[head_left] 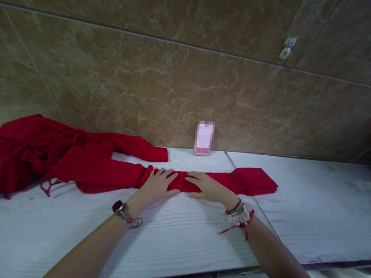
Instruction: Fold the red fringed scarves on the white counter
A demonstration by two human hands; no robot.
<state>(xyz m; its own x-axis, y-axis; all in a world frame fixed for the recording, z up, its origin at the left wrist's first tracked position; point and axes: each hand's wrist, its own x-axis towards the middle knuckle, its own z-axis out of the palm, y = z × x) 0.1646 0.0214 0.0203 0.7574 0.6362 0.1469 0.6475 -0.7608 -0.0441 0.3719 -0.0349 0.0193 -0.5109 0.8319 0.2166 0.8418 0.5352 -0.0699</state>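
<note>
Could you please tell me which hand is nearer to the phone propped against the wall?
Right. The right hand rests on the red cloth in front of the phone; the left hand rests on red cloth too, off to the phone's left.

The white wood-grain tabletop (193, 237) bears a phone (204, 138), folded red fabric (181, 181) before it, fringed red fabric (41, 152) left of it.
</note>
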